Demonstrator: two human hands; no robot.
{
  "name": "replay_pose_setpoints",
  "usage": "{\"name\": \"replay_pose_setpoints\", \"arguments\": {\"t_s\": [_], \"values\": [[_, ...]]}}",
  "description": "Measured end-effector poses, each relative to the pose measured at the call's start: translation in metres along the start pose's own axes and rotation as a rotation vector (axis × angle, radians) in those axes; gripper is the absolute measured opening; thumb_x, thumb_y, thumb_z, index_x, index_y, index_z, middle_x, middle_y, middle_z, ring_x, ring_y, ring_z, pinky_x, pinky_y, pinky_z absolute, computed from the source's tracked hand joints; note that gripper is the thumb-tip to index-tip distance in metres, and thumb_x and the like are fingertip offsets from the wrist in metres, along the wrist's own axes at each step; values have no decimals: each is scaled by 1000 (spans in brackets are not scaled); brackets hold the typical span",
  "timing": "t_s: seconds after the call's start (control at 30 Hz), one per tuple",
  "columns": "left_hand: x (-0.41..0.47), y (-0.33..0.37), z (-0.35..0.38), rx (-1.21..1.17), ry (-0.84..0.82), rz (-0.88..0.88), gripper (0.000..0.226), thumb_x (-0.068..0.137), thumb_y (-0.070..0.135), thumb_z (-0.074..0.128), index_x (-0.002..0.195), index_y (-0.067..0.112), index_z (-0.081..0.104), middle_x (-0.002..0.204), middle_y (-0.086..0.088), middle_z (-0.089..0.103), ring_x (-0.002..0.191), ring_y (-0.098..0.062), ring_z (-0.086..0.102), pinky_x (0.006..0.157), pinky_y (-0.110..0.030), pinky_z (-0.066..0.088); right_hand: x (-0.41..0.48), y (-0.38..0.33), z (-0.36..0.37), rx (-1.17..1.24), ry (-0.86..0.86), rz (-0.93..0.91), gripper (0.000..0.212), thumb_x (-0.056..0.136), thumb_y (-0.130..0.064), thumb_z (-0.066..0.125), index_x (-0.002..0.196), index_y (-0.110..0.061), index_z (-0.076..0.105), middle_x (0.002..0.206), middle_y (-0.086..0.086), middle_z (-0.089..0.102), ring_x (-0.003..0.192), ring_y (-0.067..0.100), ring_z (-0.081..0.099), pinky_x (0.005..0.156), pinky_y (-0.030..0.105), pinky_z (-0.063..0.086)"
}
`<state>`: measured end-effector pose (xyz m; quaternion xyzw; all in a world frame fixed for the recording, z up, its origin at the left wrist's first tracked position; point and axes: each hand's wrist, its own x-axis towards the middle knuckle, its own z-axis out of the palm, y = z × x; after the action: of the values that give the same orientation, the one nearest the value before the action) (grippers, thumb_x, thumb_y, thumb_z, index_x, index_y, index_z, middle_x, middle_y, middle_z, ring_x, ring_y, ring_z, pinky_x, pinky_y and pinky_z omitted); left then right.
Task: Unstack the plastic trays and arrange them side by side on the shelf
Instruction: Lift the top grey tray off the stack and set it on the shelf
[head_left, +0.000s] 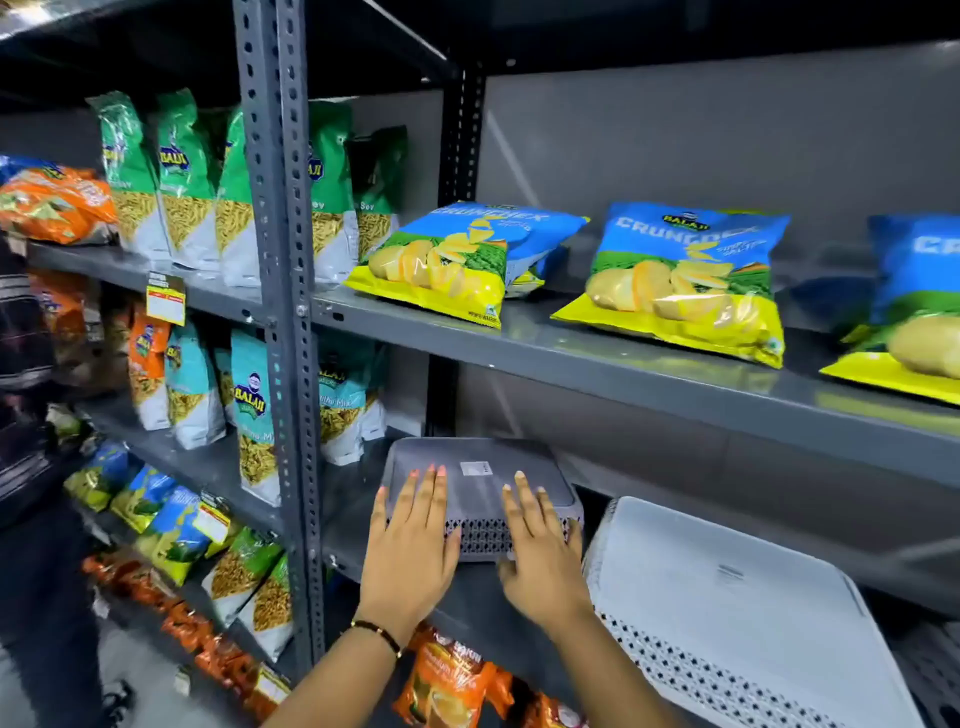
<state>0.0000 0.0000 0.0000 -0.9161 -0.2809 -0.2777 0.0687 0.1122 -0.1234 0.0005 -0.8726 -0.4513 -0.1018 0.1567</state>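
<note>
A dark grey plastic tray (478, 470) lies upside down on the middle shelf (467, 597), with a white sticker on its flat base and a perforated side wall facing me. My left hand (413, 545) rests flat on its left part, fingers spread. My right hand (540, 551) lies on its right front edge, fingers spread over the wall. To the right, a light grey tray (737, 613) also lies upside down on the same shelf, close beside the dark one, its dotted wall toward me.
Blue and yellow chip bags (685, 280) lie on the shelf above. Upright snack packets (249, 395) stand left of a perforated steel post (283, 312). Orange packets (452, 680) fill the shelf below. A person in dark clothes (26, 467) stands at the far left.
</note>
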Motion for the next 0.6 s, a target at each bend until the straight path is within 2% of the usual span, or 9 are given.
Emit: {"name": "replay_pose_setpoints", "arguments": {"t_s": [0.03, 0.1, 0.13, 0.17, 0.23, 0.27, 0.33, 0.47, 0.6], "values": [[7, -7, 8, -38, -52, 8, 64, 78, 42, 38, 130, 9, 55, 132, -6, 61, 121, -23, 58, 107, -45, 20, 9, 2, 7, 29, -111, 53, 80, 88, -23, 47, 147, -27, -8, 141, -11, -38, 145, 22, -15, 115, 61, 4], [18, -17, 24, -41, -113, 23, 64, 71, 42, 50, 124, 8, 60, 127, -6, 65, 117, -23, 62, 104, -50, 36, 23, 5, 17, 18, -214, 131, 85, 88, -29, 51, 147, -29, -10, 138, -12, -43, 142, 26, -22, 112, 65, 1], [23, -22, 28, -47, -149, -7, 67, 67, 41, 59, 125, 8, 59, 129, -7, 63, 119, -23, 60, 102, -52, 43, 31, 8, 24, 17, -245, 171, 88, 87, -32, 54, 146, -29, -11, 139, -12, -43, 142, 28, -23, 111, 66, 1], [30, -25, 37, -84, -213, -13, 74, 67, 39, 65, 132, 7, 52, 137, -7, 56, 127, -24, 53, 104, -54, 43, 39, 12, 30, 1, -265, 189, 92, 85, -35, 57, 146, -29, -12, 143, -11, -42, 142, 30, -23, 111, 67, 2], [41, -33, 56, -144, -289, -29, 86, 79, 37, 58, 148, 8, 17, 159, -5, 18, 147, -22, 17, 117, -54, 16, 51, 19, 40, -5, -278, 240, 97, 82, -35, 61, 146, -30, -12, 150, -5, -36, 142, 34, -20, 110, 67, 5], [46, -36, 60, -178, -391, -63, 90, 82, 37, 54, 150, 10, 2, 161, -3, 1, 149, -21, 1, 119, -52, 4, 57, 22, 44, 11, -269, 275, 100, 81, -34, 63, 146, -29, -12, 151, -1, -35, 142, 36, -20, 110, 66, 6], [52, -41, 68, -263, -497, -165, 102, 78, 38, 59, 149, 13, -11, 160, -4, -13, 147, -24, -12, 119, -51, -3, 64, 31, 49, 38, -256, 341, 106, 78, -30, 67, 146, -29, -15, 151, 5, -35, 141, 40, -19, 111, 64, 7], [58, -53, 85, -461, -568, -371, 121, 67, 33, 71, 147, 16, -18, 156, -12, -24, 146, -32, -13, 120, -52, 2, 73, 51, 62, 148, -240, 494, 120, 71, -29, 76, 144, -25, -20, 147, 13, -39, 141, 42, -17, 115, 55, 12], [62, -57, 95, -589, -529, -422, 127, 63, 24, 78, 147, 15, -17, 157, -18, -18, 147, -34, -1, 121, -45, 16, 76, 65, 65, 434, -169, 632, 124, 64, -15, 79, 146, -22, -14, 150, 20, -31, 144, 37, -4, 114, 39, 23]]}}
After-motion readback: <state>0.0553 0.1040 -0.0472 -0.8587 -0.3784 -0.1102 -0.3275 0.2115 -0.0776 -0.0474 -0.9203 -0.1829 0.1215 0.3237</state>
